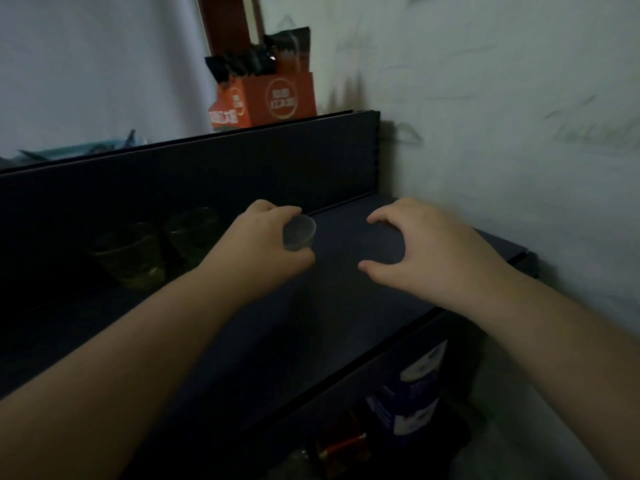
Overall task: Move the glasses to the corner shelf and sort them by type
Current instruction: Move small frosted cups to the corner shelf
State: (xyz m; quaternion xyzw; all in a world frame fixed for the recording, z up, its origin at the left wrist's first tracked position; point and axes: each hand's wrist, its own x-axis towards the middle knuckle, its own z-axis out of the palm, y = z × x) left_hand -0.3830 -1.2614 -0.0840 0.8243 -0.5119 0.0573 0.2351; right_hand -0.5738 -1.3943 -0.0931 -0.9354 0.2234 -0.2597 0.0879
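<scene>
My left hand (263,242) grips a small clear glass (299,233), tilted with its mouth toward the right, just above the dark shelf (346,306). To its left, two green-tinted glasses (133,254) (192,233) stand side by side on the shelf near the back panel. My right hand (426,247) hovers over the shelf's right end close to the wall, fingers spread and curved, holding nothing. The picture is dim and slightly blurred.
A dark back panel (207,174) rises behind the shelf. On top of it stands an orange box (273,98) with black packets. A pale wall (502,133) closes the right side. Below the shelf are boxes and packages (412,393).
</scene>
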